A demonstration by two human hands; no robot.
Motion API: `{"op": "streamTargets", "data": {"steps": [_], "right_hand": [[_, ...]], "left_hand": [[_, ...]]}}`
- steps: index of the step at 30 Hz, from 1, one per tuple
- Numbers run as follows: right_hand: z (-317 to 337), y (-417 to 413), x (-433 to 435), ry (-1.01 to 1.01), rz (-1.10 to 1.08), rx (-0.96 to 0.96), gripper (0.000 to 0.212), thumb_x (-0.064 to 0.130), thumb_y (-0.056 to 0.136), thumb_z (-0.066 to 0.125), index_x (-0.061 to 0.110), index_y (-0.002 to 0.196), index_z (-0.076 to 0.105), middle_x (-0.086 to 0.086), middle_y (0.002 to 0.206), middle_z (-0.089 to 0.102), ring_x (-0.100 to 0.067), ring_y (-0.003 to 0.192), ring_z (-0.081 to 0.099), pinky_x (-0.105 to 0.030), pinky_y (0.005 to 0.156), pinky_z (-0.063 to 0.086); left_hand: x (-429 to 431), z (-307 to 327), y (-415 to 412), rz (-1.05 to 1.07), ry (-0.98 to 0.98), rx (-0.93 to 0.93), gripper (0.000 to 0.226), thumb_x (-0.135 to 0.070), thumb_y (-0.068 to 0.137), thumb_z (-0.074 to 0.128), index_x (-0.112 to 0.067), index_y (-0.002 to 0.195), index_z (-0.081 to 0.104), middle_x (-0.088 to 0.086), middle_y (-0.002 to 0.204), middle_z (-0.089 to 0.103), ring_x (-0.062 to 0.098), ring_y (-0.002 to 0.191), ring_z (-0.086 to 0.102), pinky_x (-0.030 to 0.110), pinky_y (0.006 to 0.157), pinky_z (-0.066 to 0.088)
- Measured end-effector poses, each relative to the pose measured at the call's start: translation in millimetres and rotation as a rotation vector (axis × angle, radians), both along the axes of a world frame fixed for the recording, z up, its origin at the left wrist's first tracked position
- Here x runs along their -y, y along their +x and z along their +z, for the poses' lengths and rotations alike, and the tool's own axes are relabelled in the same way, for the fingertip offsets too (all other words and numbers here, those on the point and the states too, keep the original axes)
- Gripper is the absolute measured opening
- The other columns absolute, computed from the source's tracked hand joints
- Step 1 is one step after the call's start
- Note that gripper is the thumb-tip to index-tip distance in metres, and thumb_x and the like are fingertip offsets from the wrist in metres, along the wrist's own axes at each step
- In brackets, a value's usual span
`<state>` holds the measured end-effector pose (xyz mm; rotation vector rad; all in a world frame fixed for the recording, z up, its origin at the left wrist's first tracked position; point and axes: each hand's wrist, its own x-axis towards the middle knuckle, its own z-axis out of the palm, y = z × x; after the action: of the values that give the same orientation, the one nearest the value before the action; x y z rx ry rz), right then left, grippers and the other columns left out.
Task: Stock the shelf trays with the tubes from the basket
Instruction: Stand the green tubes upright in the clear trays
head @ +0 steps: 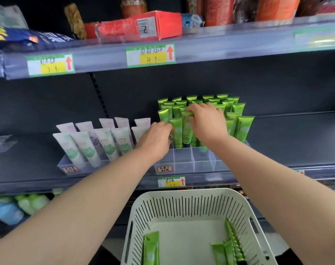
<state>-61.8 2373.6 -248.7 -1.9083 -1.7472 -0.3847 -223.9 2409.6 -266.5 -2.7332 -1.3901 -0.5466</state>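
Many green tubes [241, 127] stand upright in a clear divided tray [183, 161] on the middle shelf. My right hand [206, 123] grips the top of one green tube [187, 131] in a front row of the tray. My left hand [155, 138] pinches the top of the neighbouring green tube [176, 134] from the left. The front compartments of the tray hold nothing. A white slotted basket [182, 207] sits below the shelf with several green tubes [151, 249] lying in it.
A second clear tray [67, 165] to the left holds white and lilac tubes [86, 148]. Red boxes [139, 25] and bags fill the upper shelf. Price labels [151, 54] line the shelf edges. Bottles [9, 209] sit on the lower shelf at the left.
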Motion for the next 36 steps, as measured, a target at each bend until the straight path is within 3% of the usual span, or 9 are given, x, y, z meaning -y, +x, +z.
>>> {"op": "streamTargets", "data": {"steps": [10,14,22,27,36], "right_hand": [[-27,-4,-30,-0.164,-0.058,0.089,0.039,0.014,0.091,0.053,0.025,0.128,0.051,0.000,0.109,0.065,-0.026,0.111,0.042,-0.038,0.080,0.029],[-34,-4,-33,-0.204,-0.071,0.121,0.041,0.014,0.091,0.053,0.025,0.130,0.051,0.000,0.112,0.064,-0.027,0.115,0.041,-0.040,0.086,0.033],[-29,-5,-22,-0.101,-0.046,0.122,0.040,0.013,0.090,0.054,0.026,0.128,0.051,-0.001,0.119,0.058,-0.028,0.115,0.041,-0.039,0.086,0.034],[-36,-6,4,-0.052,-0.044,0.124,0.040,0.011,0.090,0.053,0.025,0.128,0.053,-0.001,0.119,0.057,-0.028,0.114,0.042,-0.039,0.082,0.033],[-105,-11,81,-0.068,-0.011,0.088,0.035,0.007,0.084,0.061,0.021,0.116,0.062,-0.004,0.105,0.062,-0.033,0.102,0.049,-0.040,0.075,0.037]], "left_hand": [[-10,-15,-6,-0.012,-0.084,0.053,0.029,-0.012,0.094,0.058,-0.016,0.122,0.058,0.002,0.127,0.055,0.021,0.116,0.049,0.032,0.088,0.042],[-9,-18,-3,-0.031,-0.102,0.067,0.030,-0.011,0.093,0.059,-0.015,0.122,0.059,0.003,0.125,0.056,0.021,0.115,0.049,0.036,0.092,0.045],[0,-15,0,-0.032,-0.092,0.078,0.029,-0.011,0.093,0.058,-0.014,0.122,0.058,0.003,0.125,0.057,0.021,0.116,0.050,0.034,0.091,0.043],[17,-18,-1,-0.043,-0.113,0.072,0.031,-0.010,0.093,0.058,-0.012,0.124,0.058,0.004,0.126,0.057,0.023,0.118,0.050,0.040,0.094,0.045],[68,-66,-9,-0.043,-0.220,0.080,0.031,-0.007,0.092,0.056,-0.014,0.122,0.060,0.003,0.128,0.057,0.024,0.119,0.052,0.036,0.092,0.044]]}}
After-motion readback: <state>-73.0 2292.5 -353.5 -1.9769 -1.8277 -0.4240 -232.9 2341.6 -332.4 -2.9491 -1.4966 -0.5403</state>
